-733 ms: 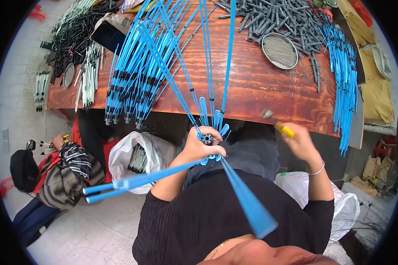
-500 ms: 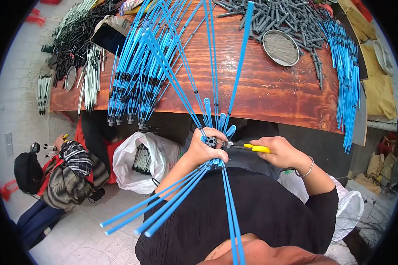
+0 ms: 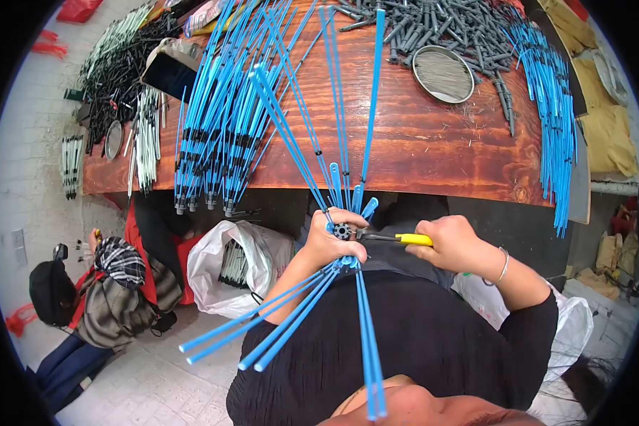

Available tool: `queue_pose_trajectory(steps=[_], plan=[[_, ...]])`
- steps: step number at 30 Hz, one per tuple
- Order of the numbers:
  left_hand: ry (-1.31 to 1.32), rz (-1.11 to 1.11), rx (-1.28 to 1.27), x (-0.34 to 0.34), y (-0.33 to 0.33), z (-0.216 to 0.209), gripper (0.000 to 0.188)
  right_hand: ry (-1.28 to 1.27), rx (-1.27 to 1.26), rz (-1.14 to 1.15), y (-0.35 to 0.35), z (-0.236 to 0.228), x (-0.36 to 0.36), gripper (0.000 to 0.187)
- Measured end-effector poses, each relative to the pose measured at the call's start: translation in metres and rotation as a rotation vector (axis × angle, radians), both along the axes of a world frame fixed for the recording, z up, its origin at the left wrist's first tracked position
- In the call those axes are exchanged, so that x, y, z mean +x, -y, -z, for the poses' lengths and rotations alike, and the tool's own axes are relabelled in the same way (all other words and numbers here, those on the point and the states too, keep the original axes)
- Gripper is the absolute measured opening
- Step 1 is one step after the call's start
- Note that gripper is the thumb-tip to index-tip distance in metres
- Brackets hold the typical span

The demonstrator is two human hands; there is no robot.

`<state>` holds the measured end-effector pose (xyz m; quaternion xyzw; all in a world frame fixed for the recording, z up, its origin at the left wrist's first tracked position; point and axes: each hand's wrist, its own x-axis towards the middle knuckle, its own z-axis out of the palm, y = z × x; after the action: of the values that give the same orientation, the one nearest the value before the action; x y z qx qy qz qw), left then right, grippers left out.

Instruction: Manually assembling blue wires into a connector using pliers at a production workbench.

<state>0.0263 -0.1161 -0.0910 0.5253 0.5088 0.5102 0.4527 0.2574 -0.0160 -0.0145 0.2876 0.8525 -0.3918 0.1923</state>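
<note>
One round black hub [image 3: 341,231] hangs just off the table's [image 3: 419,153] near edge, left hand [image 3: 323,236] with fingers curled around it, right hand [image 3: 453,243] gripping yellow-handled pliers [image 3: 413,239], best kept level, steady!

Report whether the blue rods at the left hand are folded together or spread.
Spread: the blue rods fan out in different directions around the dark hub in the left hand.
</note>
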Motion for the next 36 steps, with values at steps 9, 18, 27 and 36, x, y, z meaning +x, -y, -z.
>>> queue_pose_trajectory(steps=[9, 18, 27, 36], plan=[[-0.051, -0.007, 0.138, 0.026, -0.009, 0.006, 0.048, -0.525, 0.173, 0.084, 0.002, 0.002, 0.032, 0.044], [-0.020, 0.180, 0.118, 0.036, -0.024, -0.004, 0.062, 0.027, -1.674, 0.137, -0.011, 0.050, 0.061, 0.044], [0.042, 0.110, 0.104, 0.037, -0.023, -0.004, 0.059, -0.040, -0.695, 0.234, -0.010, 0.004, 0.052, 0.042], [0.065, 0.073, 0.019, 0.041, -0.013, -0.015, 0.044, -0.222, -0.737, 0.346, -0.009, 0.007, 0.053, 0.040]])
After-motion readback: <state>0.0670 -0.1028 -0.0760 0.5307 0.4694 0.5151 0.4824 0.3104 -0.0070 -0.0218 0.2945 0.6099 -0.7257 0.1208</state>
